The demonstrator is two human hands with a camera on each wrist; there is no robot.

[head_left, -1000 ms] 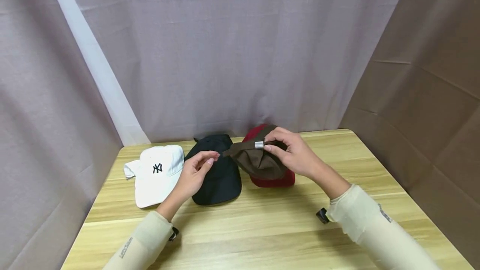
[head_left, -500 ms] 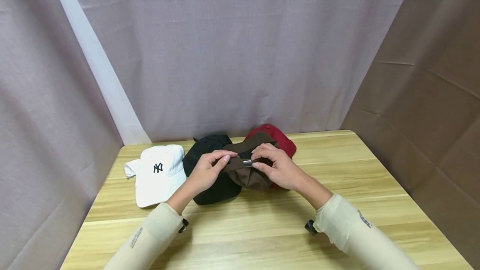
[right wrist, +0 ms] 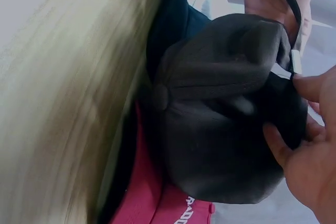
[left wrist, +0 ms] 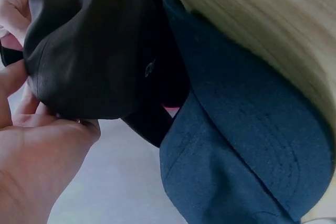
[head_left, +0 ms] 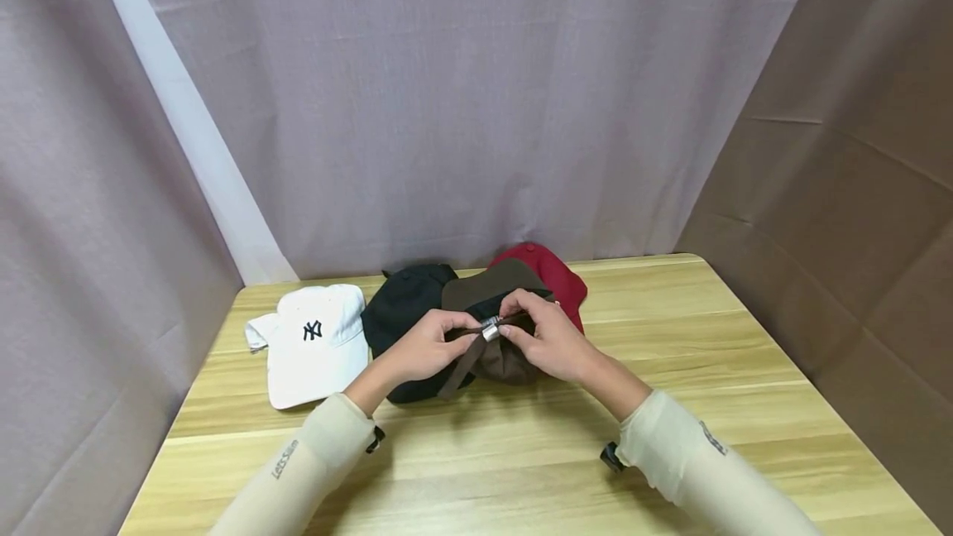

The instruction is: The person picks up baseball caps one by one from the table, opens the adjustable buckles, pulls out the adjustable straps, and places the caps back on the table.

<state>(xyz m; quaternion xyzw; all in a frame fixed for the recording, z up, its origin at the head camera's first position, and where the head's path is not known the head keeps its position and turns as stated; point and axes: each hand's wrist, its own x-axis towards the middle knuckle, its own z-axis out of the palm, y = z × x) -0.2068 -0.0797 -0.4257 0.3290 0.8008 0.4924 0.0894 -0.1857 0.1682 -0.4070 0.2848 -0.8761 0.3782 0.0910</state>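
Both hands work at the back strap of a brown cap [head_left: 497, 278], held crown downward with its brim away from the person. A silver buckle [head_left: 490, 332] sits on the strap between the hands. My left hand [head_left: 426, 346] pinches the strap at the buckle's left side. From there the loose strap end [head_left: 459, 369] hangs down. At the right of the buckle, my right hand [head_left: 554, 339] pinches the strap between thumb and fingers. The right wrist view shows the cap's crown [right wrist: 210, 145] and that thumb against the opening's edge. Fingers partly hide the strap.
A black cap [head_left: 402, 300] lies behind the left hand, bluish in the left wrist view. Beyond the brown cap lies a red cap [head_left: 551, 273]. A white cap [head_left: 313, 358] with a dark emblem is at the left. Curtains [head_left: 462, 106] enclose the wooden table [head_left: 491, 470].
The brown cap came left and lower, off the red cap. My left hand moved right and took hold of the strap. The strap's loose end now hangs down below the buckle.
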